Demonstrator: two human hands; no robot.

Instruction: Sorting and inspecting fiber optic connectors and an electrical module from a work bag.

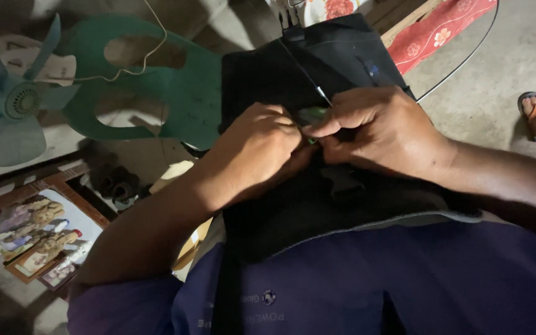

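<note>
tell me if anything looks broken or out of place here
A green fan blade lies loose on the floor with its green housing beside it, apparently taken apart. A framed picture lies flat on the floor too.

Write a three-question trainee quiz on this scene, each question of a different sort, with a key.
1. True or false: the left hand and the right hand meet over the black bag on the person's lap.
2. What colour is the small object pinched between the fingertips? A) red B) green C) yellow
3. Fill in: on the floor, on the person's left, lies a pale green ____ with blades.

Key
1. True. Both hands work close together on the dark fabric.
2. B. A small green piece shows between the fingertips; what it is cannot be told.
3. Fan. It lies beside a green curved panel, with a framed picture nearer the person.
</note>
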